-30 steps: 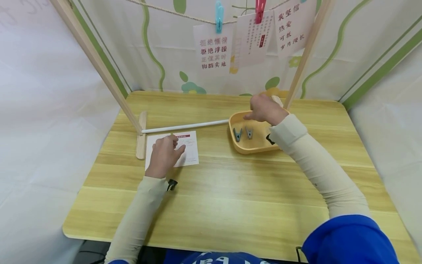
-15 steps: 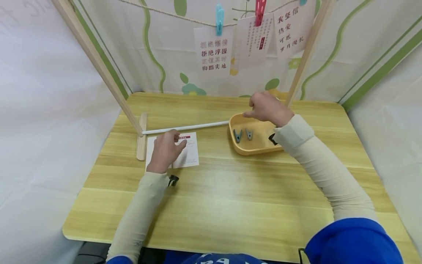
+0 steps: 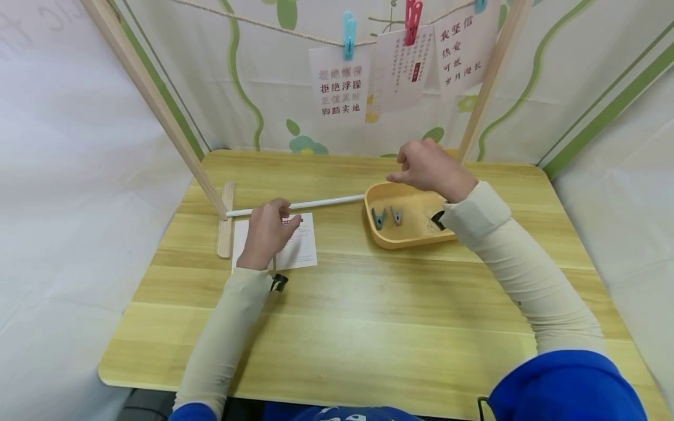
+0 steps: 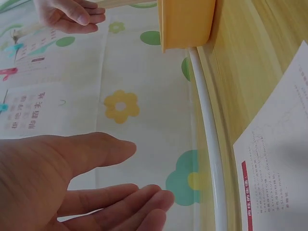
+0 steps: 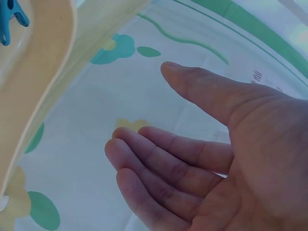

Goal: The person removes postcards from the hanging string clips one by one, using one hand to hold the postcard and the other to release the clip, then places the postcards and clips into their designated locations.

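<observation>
My left hand [image 3: 267, 234] hovers above a printed card [image 3: 299, 242] lying on the left part of the table. Its fingers are loosely bent, and the left wrist view shows nothing between thumb and fingers. Over the far rim of a yellow tray [image 3: 389, 241] hangs my right hand [image 3: 430, 168], thumb apart from relaxed fingers and nothing held. Inside the tray lie two clothespins, a blue-grey clothespin [image 3: 378, 218] and a grey clothespin [image 3: 396, 216]. On a rope [image 3: 274, 26] behind, a light-blue clothespin [image 3: 349, 36] and a red clothespin [image 3: 413, 22] hold printed cards [image 3: 341, 88].
A wooden frame post [image 3: 158, 105] rises at the left from a flat foot [image 3: 225, 231], another wooden post [image 3: 489, 88] at the right. A white rod [image 3: 326, 202] runs low from the left foot to the tray. Behind hangs a patterned cloth [image 3: 305, 131].
Both hands have risen slightly away from the table, the left drifting a little to the right. The tray, its clothespins and the card on the table stay put.
</observation>
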`<move>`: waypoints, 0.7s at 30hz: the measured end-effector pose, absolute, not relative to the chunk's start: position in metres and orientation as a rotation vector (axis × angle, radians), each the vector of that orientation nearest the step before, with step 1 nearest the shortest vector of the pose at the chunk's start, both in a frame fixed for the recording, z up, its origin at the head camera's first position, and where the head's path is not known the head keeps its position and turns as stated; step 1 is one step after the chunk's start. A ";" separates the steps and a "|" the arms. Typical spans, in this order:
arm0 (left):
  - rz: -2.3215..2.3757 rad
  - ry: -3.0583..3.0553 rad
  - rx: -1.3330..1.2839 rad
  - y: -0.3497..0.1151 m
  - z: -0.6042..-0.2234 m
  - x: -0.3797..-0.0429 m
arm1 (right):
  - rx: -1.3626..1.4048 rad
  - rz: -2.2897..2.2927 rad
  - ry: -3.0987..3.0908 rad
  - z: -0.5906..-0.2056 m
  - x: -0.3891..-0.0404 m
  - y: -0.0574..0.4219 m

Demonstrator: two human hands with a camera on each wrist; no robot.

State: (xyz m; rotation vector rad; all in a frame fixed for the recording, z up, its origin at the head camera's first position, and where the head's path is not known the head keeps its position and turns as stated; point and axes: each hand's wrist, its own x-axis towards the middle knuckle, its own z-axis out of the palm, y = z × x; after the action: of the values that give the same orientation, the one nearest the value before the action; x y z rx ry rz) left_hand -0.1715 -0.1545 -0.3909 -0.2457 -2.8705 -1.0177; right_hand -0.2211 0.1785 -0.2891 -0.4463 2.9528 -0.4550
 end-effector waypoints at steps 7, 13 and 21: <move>-1.075 -2.841 -0.210 -0.152 -0.390 -0.176 | -0.467 -0.492 2.979 -0.277 -0.216 0.177; -1.103 -2.809 -0.202 -0.150 -0.387 -0.180 | -0.443 -0.515 2.981 -0.268 -0.214 0.176; -1.158 -2.701 -0.236 -0.144 -0.385 -0.189 | -0.448 -0.562 2.968 -0.259 -0.213 0.174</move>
State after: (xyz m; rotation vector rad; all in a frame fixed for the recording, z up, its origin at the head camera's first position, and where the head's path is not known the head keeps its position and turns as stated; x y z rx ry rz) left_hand -0.1890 -0.1440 -0.3846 -0.2359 -2.7015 -1.1582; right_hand -0.2126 0.1737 -0.2594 -0.4481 2.9678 -0.5620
